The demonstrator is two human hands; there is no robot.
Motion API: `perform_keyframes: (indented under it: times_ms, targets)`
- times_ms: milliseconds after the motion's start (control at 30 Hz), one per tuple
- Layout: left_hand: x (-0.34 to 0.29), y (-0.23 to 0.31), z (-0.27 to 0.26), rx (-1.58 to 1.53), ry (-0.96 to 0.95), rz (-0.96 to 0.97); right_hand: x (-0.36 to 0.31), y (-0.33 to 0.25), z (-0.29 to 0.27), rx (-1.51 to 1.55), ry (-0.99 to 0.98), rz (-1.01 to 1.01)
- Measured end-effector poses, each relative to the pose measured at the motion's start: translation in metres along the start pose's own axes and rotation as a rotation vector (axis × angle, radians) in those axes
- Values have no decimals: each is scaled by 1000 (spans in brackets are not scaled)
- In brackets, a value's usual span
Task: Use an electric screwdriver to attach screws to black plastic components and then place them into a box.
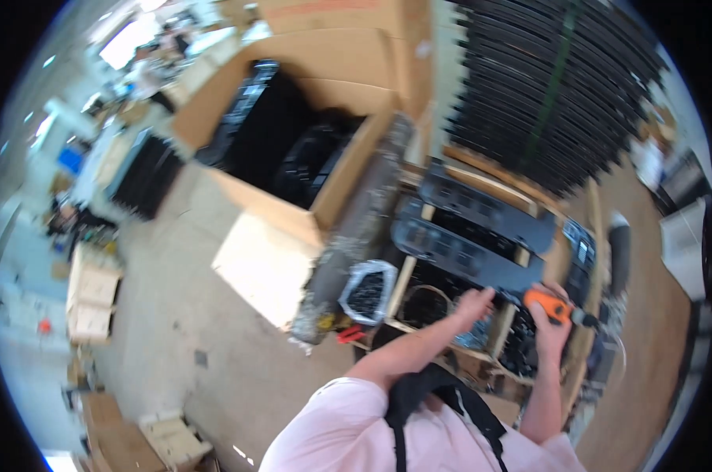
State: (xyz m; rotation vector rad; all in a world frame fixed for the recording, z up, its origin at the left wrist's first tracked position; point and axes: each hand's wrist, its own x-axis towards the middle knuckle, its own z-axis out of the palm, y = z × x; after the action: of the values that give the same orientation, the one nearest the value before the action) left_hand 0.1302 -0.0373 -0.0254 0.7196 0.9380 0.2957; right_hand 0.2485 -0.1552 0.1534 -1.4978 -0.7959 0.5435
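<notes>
My right hand [551, 330] is wrapped round an orange and black power screwdriver [543, 302] above the workbench. Just left of it, my left hand [474, 307] is closed, fingertips pinched near a small dark part by the tool's end; what they hold is too blurred to make out. Beyond both hands lie two long dark grey panels with rounded ends, a nearer panel [458, 250] and a farther panel [490, 208]. Below my hands are wooden compartments with small parts: bluish-silver hardware [475, 334] between my forearms and black pieces [520, 342] by my right wrist.
A white-lined bin of black parts [367, 293] stands left of the bench, near red-handled pliers [350, 334]. An open cardboard box [254, 197] holds black moulded parts. Tall stacked black panels [553, 86] rise behind the bench. Another person [146, 77] is far left.
</notes>
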Motion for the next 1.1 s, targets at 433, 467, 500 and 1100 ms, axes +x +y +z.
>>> perform_keyframes:
  times_ms: [433, 467, 500, 1100]
  targets:
    - [-43, 14, -23, -309, -252, -139, -37, 37, 3, 237, 19, 163]
    - [-43, 12, -23, -310, -259, -133, -38, 36, 3, 240, 26, 158]
    - [-41, 11, -23, -305, -265, -135, -39, 35, 1, 239, 33, 155]
    - [-32, -4, -23, -413, -270, -113, -47, 21, -5, 211, 88, 186]
